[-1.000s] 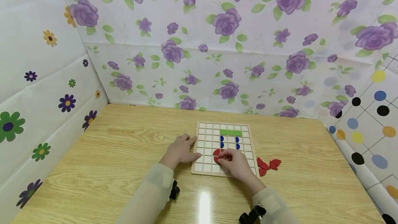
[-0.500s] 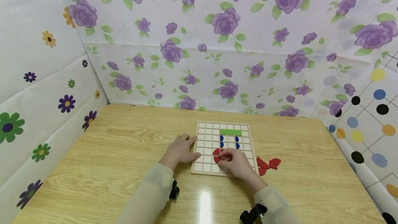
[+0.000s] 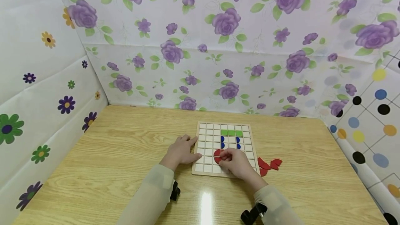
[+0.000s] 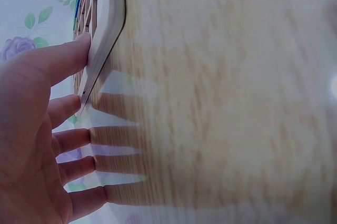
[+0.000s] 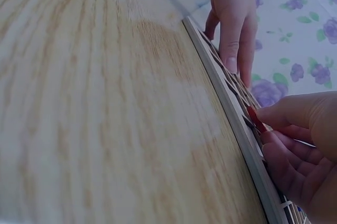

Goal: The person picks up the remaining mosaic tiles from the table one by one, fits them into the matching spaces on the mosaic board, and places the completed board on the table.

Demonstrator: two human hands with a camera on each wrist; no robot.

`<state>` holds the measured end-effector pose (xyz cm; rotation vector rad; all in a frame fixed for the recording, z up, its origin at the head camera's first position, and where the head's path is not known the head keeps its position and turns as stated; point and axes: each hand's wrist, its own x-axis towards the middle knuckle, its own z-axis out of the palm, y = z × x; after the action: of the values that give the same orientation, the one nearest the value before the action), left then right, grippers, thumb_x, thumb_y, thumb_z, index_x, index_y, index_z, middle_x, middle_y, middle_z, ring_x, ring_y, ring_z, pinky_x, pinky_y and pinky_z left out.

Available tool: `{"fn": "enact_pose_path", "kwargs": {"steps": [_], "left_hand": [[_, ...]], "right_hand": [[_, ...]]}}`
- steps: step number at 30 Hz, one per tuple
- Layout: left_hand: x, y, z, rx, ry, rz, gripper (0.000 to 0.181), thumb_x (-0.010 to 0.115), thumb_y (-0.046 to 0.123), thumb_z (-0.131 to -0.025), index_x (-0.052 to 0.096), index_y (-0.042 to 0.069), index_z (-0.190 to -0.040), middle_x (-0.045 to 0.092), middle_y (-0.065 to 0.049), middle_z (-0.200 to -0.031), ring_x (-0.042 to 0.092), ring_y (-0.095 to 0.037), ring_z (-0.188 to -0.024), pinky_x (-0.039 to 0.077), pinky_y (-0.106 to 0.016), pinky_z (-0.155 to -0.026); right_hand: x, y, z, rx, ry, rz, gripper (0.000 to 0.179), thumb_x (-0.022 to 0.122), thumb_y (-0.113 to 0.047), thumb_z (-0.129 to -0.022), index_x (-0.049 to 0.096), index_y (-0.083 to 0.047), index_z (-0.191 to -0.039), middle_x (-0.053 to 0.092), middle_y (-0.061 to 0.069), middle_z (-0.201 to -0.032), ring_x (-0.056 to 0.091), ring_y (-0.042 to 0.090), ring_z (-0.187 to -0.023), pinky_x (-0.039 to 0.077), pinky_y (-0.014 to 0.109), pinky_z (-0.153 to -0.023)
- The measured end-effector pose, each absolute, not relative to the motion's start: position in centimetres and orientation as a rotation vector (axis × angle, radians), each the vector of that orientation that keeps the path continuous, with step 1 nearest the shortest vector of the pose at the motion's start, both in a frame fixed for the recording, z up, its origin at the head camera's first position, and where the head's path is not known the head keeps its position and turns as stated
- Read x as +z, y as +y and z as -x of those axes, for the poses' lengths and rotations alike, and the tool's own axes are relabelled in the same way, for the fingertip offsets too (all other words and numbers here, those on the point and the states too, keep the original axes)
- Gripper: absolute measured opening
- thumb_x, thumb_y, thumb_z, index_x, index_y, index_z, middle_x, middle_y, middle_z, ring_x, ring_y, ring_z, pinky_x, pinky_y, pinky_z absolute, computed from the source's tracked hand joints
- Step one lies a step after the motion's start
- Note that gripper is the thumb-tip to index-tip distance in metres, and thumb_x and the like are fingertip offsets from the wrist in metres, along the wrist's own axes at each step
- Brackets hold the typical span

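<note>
A wooden grid board (image 3: 200, 167) with white squares lies on the table. My left hand (image 3: 180, 151) rests at its left edge, fingers spread, with the thumb (image 4: 73, 58) on the frame in the left wrist view. Over the lower part of the board, my right hand (image 3: 238, 164) pinches a small red piece (image 5: 255, 118) between thumb and fingers; it stands tilted at the grid in the right wrist view. Beside those fingertips, a red quarter-circle (image 3: 217, 152) lies in a square. The right hand hides several squares at the lower right.
Green squares (image 3: 231, 133) form a row near the board's top, with blue half-circles (image 3: 223, 139) in two columns below. Several loose red pieces (image 3: 264, 165) lie on the table (image 3: 312, 183) right of the board. A floral cloth (image 3: 200, 61) hangs behind the table.
</note>
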<state>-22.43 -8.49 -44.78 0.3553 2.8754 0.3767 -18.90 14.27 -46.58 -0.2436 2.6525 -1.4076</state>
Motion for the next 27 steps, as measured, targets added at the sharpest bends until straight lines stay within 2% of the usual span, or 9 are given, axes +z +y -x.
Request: {"fn": "enact_pose_path", "kwargs": {"steps": [12,27], "left_hand": [[-44.97,-8.56,22.44,0.382,2.878,-0.367,0.073,0.058,0.057,-0.086,0.033,0.028,-0.148,0.037,-0.011,-0.148,0.037,-0.034,-0.132,0.048,-0.051,-0.088],[-44.95,-8.59,22.5,0.38,2.876,-0.357,0.073,0.057,0.058,-0.086,0.033,0.028,-0.148,0.036,-0.01,-0.149,0.037,-0.034,-0.133,0.047,-0.052,-0.09]], "right_hand": [[-46.2,14.48,18.9,-1.276,2.73,0.238,0.013,0.074,-0.01,-0.08,0.072,-0.008,-0.093,0.059,-0.001,-0.077,0.05,0.012,-0.07,0.042,0.022,-0.057],[-46.21,14.24,18.94,-1.168,2.789,0.31,0.014,0.074,-0.013,-0.08,0.072,-0.007,-0.092,0.058,0.001,-0.084,0.051,0.011,-0.076,0.044,0.024,-0.064]]}}
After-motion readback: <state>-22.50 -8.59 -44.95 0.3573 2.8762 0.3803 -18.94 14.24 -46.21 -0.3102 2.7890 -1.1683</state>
